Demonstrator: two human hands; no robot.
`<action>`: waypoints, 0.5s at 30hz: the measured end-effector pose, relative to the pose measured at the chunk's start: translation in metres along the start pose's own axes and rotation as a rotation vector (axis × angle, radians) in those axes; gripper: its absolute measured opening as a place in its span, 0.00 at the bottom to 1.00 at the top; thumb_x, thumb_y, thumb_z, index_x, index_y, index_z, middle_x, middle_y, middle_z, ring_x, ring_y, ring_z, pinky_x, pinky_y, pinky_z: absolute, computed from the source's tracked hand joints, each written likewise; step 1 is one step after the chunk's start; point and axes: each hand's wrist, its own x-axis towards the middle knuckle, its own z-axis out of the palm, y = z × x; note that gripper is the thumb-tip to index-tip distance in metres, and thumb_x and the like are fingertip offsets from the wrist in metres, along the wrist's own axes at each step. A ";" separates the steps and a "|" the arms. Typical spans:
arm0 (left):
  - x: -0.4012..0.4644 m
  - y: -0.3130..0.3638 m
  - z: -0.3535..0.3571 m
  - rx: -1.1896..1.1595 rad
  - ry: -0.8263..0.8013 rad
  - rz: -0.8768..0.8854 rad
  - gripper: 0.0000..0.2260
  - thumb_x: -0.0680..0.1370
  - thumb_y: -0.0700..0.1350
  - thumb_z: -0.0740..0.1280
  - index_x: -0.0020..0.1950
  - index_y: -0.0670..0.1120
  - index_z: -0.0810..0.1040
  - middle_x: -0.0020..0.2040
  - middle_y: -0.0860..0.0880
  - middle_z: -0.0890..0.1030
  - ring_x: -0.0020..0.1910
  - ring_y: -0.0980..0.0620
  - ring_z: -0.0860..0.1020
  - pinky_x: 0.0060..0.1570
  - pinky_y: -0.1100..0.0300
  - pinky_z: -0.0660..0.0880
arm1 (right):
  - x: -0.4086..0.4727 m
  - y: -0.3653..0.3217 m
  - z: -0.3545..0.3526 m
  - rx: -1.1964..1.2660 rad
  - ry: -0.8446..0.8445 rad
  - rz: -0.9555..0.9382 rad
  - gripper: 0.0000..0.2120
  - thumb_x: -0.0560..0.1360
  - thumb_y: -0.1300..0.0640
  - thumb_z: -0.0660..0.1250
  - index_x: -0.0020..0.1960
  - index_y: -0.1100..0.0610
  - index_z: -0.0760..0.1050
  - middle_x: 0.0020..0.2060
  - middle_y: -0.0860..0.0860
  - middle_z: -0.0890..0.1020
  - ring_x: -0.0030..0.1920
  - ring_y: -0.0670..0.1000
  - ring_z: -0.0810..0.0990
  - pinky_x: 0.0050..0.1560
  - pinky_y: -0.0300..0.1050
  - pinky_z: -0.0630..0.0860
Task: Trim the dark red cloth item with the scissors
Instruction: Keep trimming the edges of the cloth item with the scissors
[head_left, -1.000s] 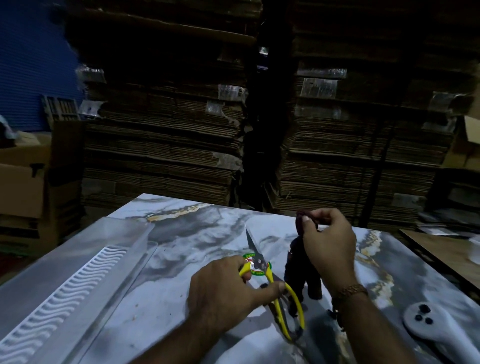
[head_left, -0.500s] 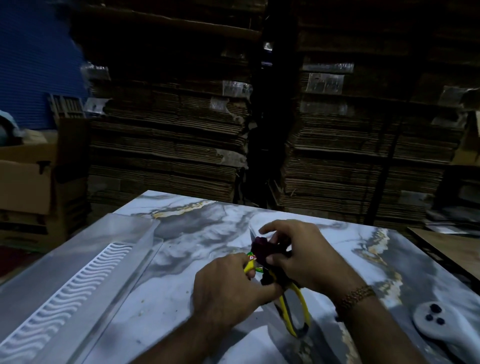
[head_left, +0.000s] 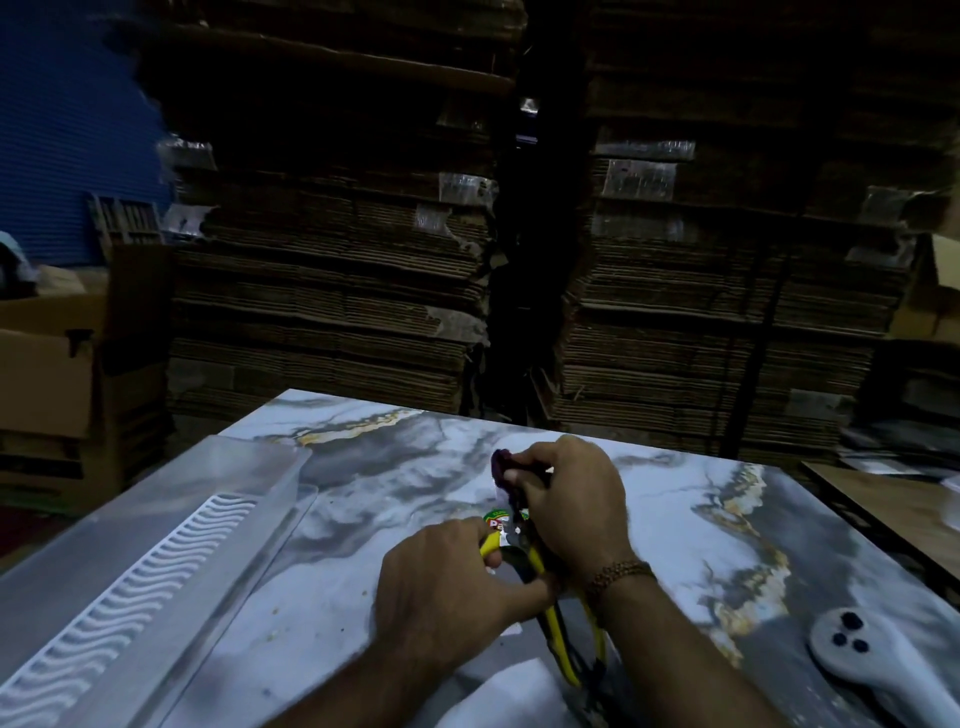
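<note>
My left hand (head_left: 441, 587) grips the yellow-handled scissors (head_left: 550, 623) near their pivot, where a round green and red label shows. The blades point away from me and are mostly hidden behind my right hand. My right hand (head_left: 569, 499) pinches the dark red cloth item (head_left: 501, 464) just above the scissors' blades, with only a small bunched end of the cloth showing past the fingers. Both hands work low over the marble-patterned table (head_left: 405, 467).
A clear plastic tray with a white wavy insert (head_left: 156, 561) lies along the table's left side. A pale grey device with dark buttons (head_left: 857, 654) lies at the right near edge. Tall stacks of flattened cardboard (head_left: 337, 260) stand behind the table; open boxes at left.
My right hand brought the cloth from hanging at the right down and left onto the scissors' blades. The left hand kept hold of the scissors in place.
</note>
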 end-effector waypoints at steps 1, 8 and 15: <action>0.000 0.000 0.000 -0.007 0.002 -0.003 0.32 0.63 0.80 0.70 0.31 0.51 0.67 0.29 0.52 0.73 0.29 0.55 0.71 0.29 0.59 0.61 | 0.000 0.002 0.003 -0.009 0.005 -0.008 0.07 0.73 0.51 0.76 0.50 0.49 0.88 0.42 0.49 0.85 0.49 0.54 0.80 0.47 0.50 0.79; 0.008 0.001 -0.003 -0.033 -0.079 -0.039 0.32 0.63 0.78 0.69 0.38 0.49 0.71 0.33 0.49 0.76 0.32 0.53 0.74 0.32 0.55 0.67 | -0.005 0.004 0.003 0.152 0.129 -0.071 0.05 0.75 0.53 0.74 0.50 0.52 0.84 0.44 0.48 0.78 0.48 0.51 0.78 0.47 0.48 0.78; 0.006 0.002 -0.007 -0.081 -0.090 -0.027 0.22 0.61 0.78 0.70 0.38 0.61 0.74 0.33 0.66 0.78 0.31 0.54 0.75 0.30 0.57 0.65 | -0.005 0.001 -0.009 0.034 -0.064 -0.130 0.07 0.72 0.46 0.74 0.47 0.47 0.85 0.40 0.43 0.76 0.48 0.51 0.77 0.51 0.52 0.76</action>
